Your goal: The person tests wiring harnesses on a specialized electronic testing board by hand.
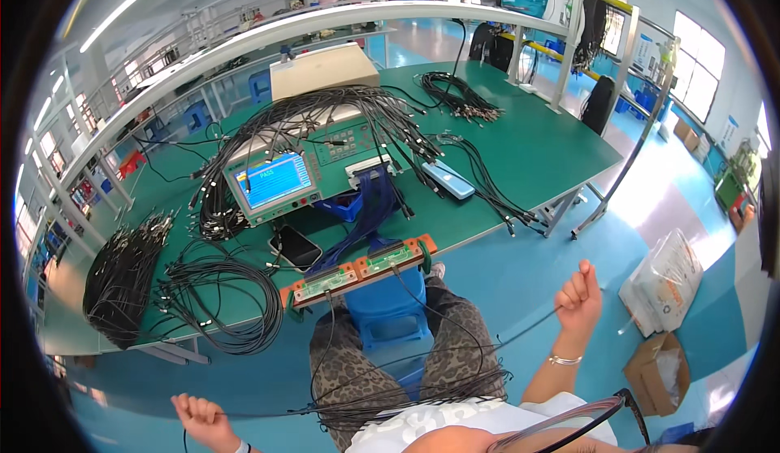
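At the lower left my left hand (203,420) is closed round a thin black cable (256,414). My right hand (578,299), raised out to the right, pinches a black cable (530,329) that slopes down towards my lap. Whether both hands hold one and the same cable I cannot make out. Across my thighs lies a bundle of black cables (382,396). In front of my knees, an orange test fixture (357,272) with two green connector boards sits at the table edge, a cable hanging from each board. Purple ribbon cables (370,217) join it to a tester (276,181) with a lit blue screen.
On the green table (520,140) lie coiled black cables (244,290), a thick cable bundle (122,282), a phone (295,247) and a light-blue case (448,180). A blue stool (390,311) stands below. To the right are a white sack (665,282) and a cardboard box (650,380).
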### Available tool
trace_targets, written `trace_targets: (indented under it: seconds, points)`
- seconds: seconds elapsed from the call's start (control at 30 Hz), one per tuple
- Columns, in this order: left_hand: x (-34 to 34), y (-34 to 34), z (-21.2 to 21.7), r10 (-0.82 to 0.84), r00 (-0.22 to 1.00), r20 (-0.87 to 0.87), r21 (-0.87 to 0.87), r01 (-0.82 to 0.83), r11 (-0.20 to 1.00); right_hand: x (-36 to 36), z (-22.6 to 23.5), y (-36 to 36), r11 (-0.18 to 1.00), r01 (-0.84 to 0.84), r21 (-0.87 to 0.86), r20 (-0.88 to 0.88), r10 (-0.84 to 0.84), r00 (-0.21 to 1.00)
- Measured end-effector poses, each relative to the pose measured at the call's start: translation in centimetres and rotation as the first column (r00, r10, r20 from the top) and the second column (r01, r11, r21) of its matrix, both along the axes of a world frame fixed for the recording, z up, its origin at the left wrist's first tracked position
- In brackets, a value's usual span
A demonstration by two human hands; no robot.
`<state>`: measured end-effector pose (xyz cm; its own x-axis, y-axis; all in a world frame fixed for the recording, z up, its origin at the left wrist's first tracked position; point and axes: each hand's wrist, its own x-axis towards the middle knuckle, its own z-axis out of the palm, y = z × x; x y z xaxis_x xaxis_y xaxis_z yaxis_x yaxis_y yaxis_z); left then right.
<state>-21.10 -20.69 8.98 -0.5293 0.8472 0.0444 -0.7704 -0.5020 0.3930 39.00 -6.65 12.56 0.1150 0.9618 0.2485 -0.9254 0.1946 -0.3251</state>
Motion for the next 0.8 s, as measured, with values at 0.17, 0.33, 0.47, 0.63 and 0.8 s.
trace_targets:
  seconds: [0.17, 0.33, 0.47, 0.63, 0.8]
  points:
    - [-3.1, 2.4, -5.7, 0.326, 0.940, 0.101, -0.278, -0.288, 0.916, 7.8, -6.4, -2.3, 0.844, 0.345, -0.412, 0.019, -0.370, 0.929]
    - [-4.4, 3.2, -8.7, 0.534, 0.842, 0.072, -0.502, -0.432, 0.749, 14.6, -12.7, -4.0, 0.364, 0.725, -0.585, 0.214, -0.793, 0.570]
    - [-9.3, 1.4, -14.4, 0.567, 0.823, -0.017, -0.392, -0.528, 0.754, 15.7, -12.5, -3.9, 0.098, 0.867, -0.489, 0.432, -0.836, 0.338]
    - [-7.6, 2.2, -13.9, 0.495, 0.859, -0.134, -0.350, -0.508, 0.787, 14.5, -10.3, -2.8, 0.162, 0.974, -0.158, 0.572, -0.789, 0.224]
    - [3.0, 7.1, -4.7, 0.298, 0.826, -0.478, -0.531, -0.542, 0.651, 5.9, -7.0, 1.4, 0.523, 0.803, -0.287, 0.606, -0.550, 0.575]
